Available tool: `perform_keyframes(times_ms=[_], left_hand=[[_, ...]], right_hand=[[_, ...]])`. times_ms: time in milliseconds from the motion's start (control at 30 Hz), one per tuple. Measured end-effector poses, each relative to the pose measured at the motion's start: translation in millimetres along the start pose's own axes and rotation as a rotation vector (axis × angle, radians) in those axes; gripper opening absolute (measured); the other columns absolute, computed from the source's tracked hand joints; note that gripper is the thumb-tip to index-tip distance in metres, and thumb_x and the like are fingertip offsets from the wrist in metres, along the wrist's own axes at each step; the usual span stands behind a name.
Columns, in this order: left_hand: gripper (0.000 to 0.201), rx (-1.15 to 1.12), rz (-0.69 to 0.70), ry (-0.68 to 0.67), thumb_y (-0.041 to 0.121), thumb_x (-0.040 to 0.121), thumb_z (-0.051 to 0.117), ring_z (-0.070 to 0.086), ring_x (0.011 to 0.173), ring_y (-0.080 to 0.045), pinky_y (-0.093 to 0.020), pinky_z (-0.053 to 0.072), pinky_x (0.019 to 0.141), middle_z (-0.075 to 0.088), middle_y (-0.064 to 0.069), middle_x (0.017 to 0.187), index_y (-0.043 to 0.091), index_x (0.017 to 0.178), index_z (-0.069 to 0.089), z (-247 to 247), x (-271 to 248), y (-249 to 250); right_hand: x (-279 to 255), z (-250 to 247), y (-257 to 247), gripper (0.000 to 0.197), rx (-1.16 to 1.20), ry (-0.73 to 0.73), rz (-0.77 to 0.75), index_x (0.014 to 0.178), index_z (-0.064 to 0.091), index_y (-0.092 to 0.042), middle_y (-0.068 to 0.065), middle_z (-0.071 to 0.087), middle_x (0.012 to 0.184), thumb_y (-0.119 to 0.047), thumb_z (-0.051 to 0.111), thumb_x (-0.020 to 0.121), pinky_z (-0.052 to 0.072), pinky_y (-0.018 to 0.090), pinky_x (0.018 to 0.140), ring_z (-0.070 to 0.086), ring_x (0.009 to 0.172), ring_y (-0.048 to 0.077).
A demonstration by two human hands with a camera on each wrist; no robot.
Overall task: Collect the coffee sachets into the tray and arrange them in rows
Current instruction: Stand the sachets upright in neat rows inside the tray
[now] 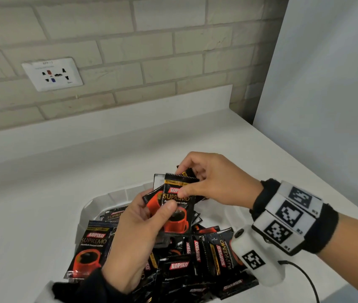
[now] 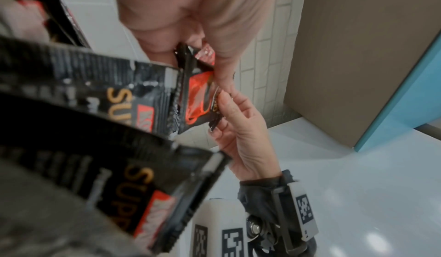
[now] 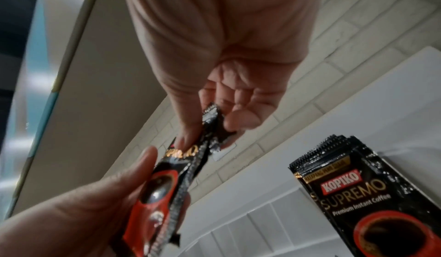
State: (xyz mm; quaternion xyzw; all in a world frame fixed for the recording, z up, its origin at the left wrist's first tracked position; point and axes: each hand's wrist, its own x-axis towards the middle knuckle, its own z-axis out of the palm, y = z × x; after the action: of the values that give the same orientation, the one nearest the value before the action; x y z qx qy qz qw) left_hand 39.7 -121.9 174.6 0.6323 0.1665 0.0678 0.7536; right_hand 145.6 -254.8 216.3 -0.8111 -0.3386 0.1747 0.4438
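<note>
Pinching sachets between raised hands

Glossy foil sachets, white plastic tray — smooth matt counter

Coffee sachets: black, with a red cup of dark coffee, a red band lettered in white and gold lettering; serrated top edge above a gold strip.
Tray: white, ribbed wall.
Countertop: plain white.
Wall: pale beige brick pattern with lighter joints.
Socket plate: white, with black, red and blue marks.
Wristband on the right wrist: black, carrying white blocks printed with black-and-white square codes.
Panel at the right edge of the countertop: light blue edge, beige face.
</note>
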Motion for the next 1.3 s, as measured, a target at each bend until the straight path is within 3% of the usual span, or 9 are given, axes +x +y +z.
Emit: perform_keyframes(times_ms=[67, 167, 400, 500, 600, 667, 867, 1033, 1300], left_hand=[[0.035, -0.054, -0.025, -0.016, 0.028, 0.070, 0.058, 0.071, 0.072, -0.024, -0.040, 0.058, 0.065, 0.074, -0.009, 0.086, 0.014, 0.102, 0.063, -2, 0, -2], [0.022, -0.146, -0.042, 0.005, 0.018, 0.081, 0.053, 0.071, 0.069, -0.019, -0.023, 0.057, 0.052, 0.074, -0.008, 0.086, 0.011, 0.098, 0.065, -5, 2, -6], [0.017, -0.242, -0.011, 0.136, 0.011, 0.090, 0.048, 0.068, 0.060, -0.008, -0.024, 0.058, 0.054, 0.072, -0.001, 0.069, 0.008, 0.086, 0.064, -15, 4, -10], [0.016, -0.285, 0.001, 0.218, 0.014, 0.089, 0.049, 0.069, 0.062, -0.015, -0.021, 0.056, 0.048, 0.072, -0.002, 0.074, 0.011, 0.082, 0.063, -27, 5, -8], [0.011, -0.263, 0.024, 0.264, 0.020, 0.086, 0.053, 0.069, 0.055, -0.020, -0.019, 0.049, 0.040, 0.072, -0.001, 0.074, 0.017, 0.082, 0.063, -33, 5, -4], [0.012, -0.241, 0.031, 0.267, 0.021, 0.087, 0.052, 0.067, 0.049, -0.016, -0.019, 0.048, 0.038, 0.071, 0.003, 0.066, 0.019, 0.082, 0.062, -33, 4, -2], [0.010, -0.201, 0.037, 0.275, 0.021, 0.088, 0.053, 0.068, 0.052, -0.017, -0.021, 0.049, 0.040, 0.070, 0.006, 0.063, 0.021, 0.086, 0.063, -37, 4, -6], [0.011, -0.211, 0.019, 0.277, 0.022, 0.083, 0.055, 0.067, 0.049, -0.017, -0.023, 0.051, 0.041, 0.071, 0.003, 0.065, 0.020, 0.090, 0.064, -41, 5, -8], [0.015, -0.200, 0.031, 0.238, 0.025, 0.074, 0.057, 0.069, 0.054, -0.019, -0.020, 0.049, 0.041, 0.073, 0.002, 0.068, 0.021, 0.088, 0.063, -34, 6, -4]], right_hand=[[1, -2, 5, 0.027, 0.051, -0.024, 0.047, 0.082, 0.052, -0.031, 0.000, 0.070, 0.084, -0.014, 0.072, 0.077, 0.049, 0.020, 0.052, 0.064, 0.066, 0.009], [3, -5, 10, 0.020, 0.088, -0.044, 0.078, 0.083, 0.053, -0.025, -0.011, 0.067, 0.070, -0.014, 0.069, 0.080, 0.051, 0.021, 0.053, 0.064, 0.062, 0.004], [13, -33, 19, 0.014, 0.065, 0.181, 0.082, 0.077, 0.058, -0.021, -0.002, 0.061, 0.074, -0.012, 0.069, 0.080, 0.042, 0.017, 0.043, 0.056, 0.053, 0.006], [22, -48, 30, 0.015, -0.169, 0.164, 0.095, 0.075, 0.058, -0.021, -0.006, 0.058, 0.073, -0.014, 0.070, 0.079, 0.038, 0.008, 0.048, 0.054, 0.055, -0.001], [28, -46, 41, 0.019, -0.521, -0.009, 0.148, 0.076, 0.054, -0.030, -0.011, 0.057, 0.082, -0.027, 0.072, 0.077, 0.038, 0.020, 0.063, 0.053, 0.077, 0.007], [32, -37, 44, 0.019, -0.649, -0.087, 0.165, 0.079, 0.052, -0.030, -0.013, 0.055, 0.085, -0.032, 0.070, 0.078, 0.033, 0.021, 0.059, 0.051, 0.081, 0.009], [46, -20, 45, 0.020, -0.854, -0.082, 0.069, 0.079, 0.050, -0.025, -0.011, 0.052, 0.082, -0.036, 0.066, 0.080, 0.027, 0.022, 0.053, 0.049, 0.082, 0.013], [51, -22, 44, 0.027, -0.998, -0.053, 0.028, 0.082, 0.049, -0.023, -0.007, 0.043, 0.089, -0.046, 0.062, 0.081, 0.030, 0.027, 0.066, 0.038, 0.088, 0.014], [50, -20, 49, 0.040, -1.178, -0.086, -0.013, 0.101, 0.054, -0.017, -0.003, 0.037, 0.088, -0.051, 0.059, 0.080, 0.027, 0.029, 0.067, 0.037, 0.085, 0.016]])
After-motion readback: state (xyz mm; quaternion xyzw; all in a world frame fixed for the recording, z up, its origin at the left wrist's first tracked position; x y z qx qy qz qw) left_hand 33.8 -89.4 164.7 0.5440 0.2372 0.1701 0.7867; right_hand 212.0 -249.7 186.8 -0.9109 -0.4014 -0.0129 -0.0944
